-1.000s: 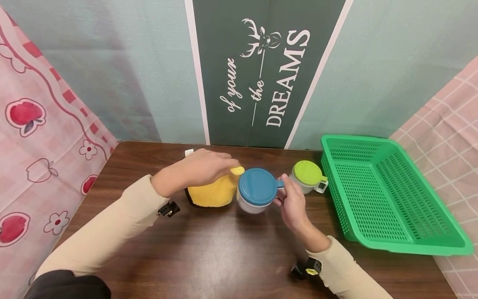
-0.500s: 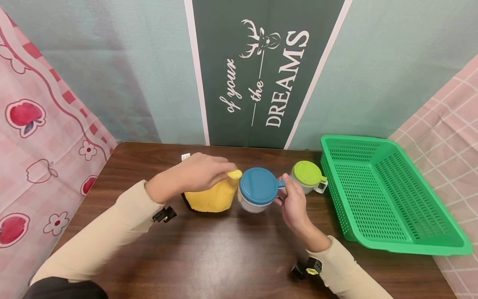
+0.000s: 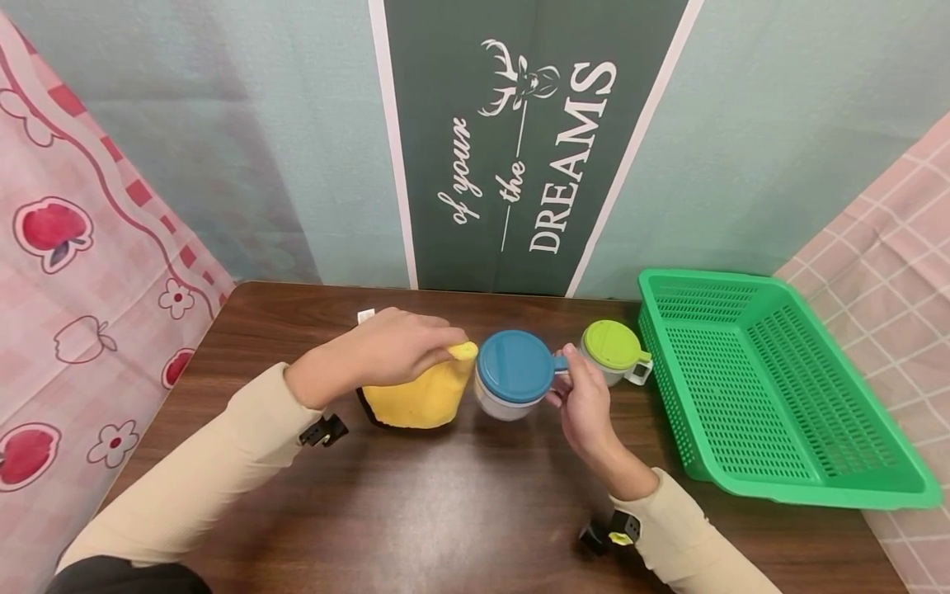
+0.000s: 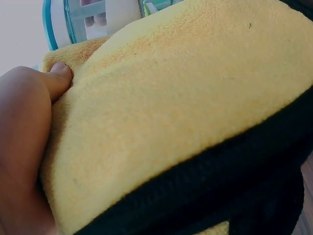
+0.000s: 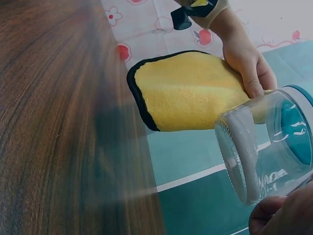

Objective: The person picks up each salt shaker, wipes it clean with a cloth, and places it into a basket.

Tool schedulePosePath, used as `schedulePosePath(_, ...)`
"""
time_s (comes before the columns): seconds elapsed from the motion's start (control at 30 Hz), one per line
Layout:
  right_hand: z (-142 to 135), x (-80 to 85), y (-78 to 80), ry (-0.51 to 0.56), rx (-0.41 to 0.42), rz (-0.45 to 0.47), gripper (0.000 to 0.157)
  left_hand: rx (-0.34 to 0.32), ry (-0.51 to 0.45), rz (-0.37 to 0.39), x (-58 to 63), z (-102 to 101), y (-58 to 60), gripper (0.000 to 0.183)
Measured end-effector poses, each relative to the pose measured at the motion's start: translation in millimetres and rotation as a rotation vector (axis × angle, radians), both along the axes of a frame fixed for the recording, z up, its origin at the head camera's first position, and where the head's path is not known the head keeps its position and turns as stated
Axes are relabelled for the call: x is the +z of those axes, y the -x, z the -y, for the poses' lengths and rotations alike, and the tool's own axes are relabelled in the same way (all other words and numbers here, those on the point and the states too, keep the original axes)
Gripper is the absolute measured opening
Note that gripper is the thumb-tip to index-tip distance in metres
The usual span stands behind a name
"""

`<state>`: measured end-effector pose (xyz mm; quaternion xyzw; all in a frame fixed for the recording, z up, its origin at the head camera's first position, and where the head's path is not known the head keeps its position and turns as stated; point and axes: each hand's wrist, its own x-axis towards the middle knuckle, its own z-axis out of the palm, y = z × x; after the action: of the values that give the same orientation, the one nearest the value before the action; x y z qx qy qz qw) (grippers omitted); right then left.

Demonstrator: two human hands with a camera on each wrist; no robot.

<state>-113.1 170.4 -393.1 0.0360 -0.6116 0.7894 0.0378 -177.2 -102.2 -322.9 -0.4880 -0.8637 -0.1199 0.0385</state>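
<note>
My left hand (image 3: pixel 404 346) pinches a yellow cloth (image 3: pixel 419 403) with black edging, its thumb at one edge in the left wrist view. The cloth hangs down from the fingers in front of the jar's left side. My right hand (image 3: pixel 586 408) grips the handle of a clear glass jar (image 5: pixel 264 147) with a round blue lid (image 3: pixel 515 365). In the right wrist view the jar's base is raised off the table, and the cloth (image 5: pixel 190 93) reaches up to the jar's wall. Most of the handle is hidden by my fingers.
A second, smaller jar with a lime-green lid (image 3: pixel 611 343) and white handle stands behind my right hand. Right of it sits a green plastic basket (image 3: pixel 671 412) with slotted walls. The brown wooden table (image 3: pixel 416 511) ends at a printed curtain (image 3: pixel 334 165) behind.
My left hand has drifted slightly left and toward me with the cloth, so its top corner is farther from the lid. The blue-lidded jar has shifted very slightly away from me.
</note>
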Motion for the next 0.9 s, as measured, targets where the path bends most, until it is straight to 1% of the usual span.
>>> schedulePosePath(0.13,-0.3,-0.3,0.9,0.017,-0.006,0.003,0.045,0.001,0.001,-0.001,-0.1,2.3,0.2,0.006)
schedulePosePath(0.33,-1.5,0.0,1.3,0.003,-0.007,0.009,0.044,0.005,-0.007,0.0,-0.3,4.1,-0.4,0.007)
schedulePosePath(0.7,-0.2,1.5,1.2,0.019,-0.009,0.003,0.044,-0.016,-0.019,0.001,-1.7,-0.5,0.4,0.005)
schedulePosePath(0.9,0.9,1.4,0.0,0.031,-0.01,0.009,0.043,-0.01,0.003,0.013,-3.5,-2.7,0.7,0.004)
